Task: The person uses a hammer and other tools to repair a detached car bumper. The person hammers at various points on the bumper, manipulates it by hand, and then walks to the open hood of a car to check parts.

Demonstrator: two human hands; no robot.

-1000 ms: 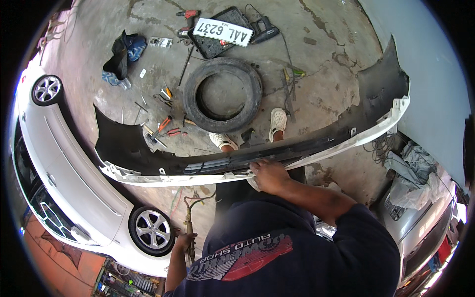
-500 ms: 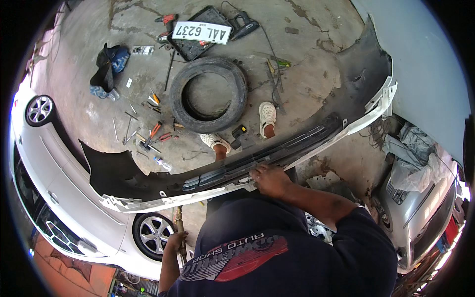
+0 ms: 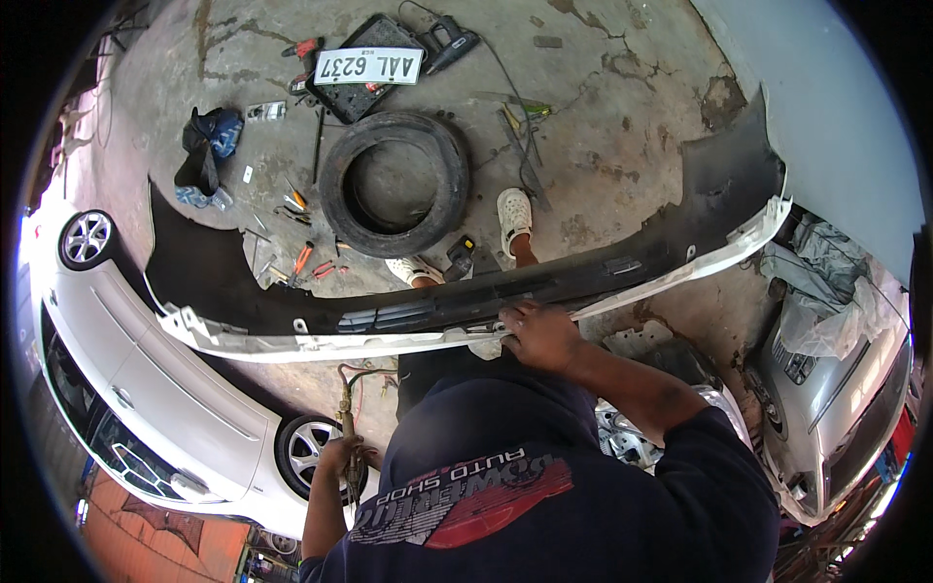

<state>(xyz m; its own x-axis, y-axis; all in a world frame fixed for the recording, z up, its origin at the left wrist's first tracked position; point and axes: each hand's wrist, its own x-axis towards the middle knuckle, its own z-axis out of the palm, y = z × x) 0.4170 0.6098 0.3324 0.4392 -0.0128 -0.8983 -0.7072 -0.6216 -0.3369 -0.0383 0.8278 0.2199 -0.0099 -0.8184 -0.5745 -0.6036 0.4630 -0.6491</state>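
A long car bumper cover (image 3: 671, 233), black inside with a white edge, lies crosswise in front of my body. My right hand (image 3: 542, 335) is closed around its near white edge, close to the middle. Low at my left side, my left hand (image 3: 342, 457) grips a brass gas torch (image 3: 347, 413) with hoses at its upper end. The torch stands roughly upright, apart from the bumper cover. No flame shows at it.
A loose tyre (image 3: 394, 185) lies beyond my feet. Behind it sit a black tray (image 3: 340, 102) with a licence plate, and a heat gun (image 3: 452, 44) with its cord. Pliers (image 3: 303, 257) lie left. A white car (image 3: 175, 389) stands left; a silver car part (image 3: 826, 389) right.
The bumper cover has tilted: its left end has swung away from me and its right end toward me. My right hand still grips its edge. The torch's hoses have come into view.
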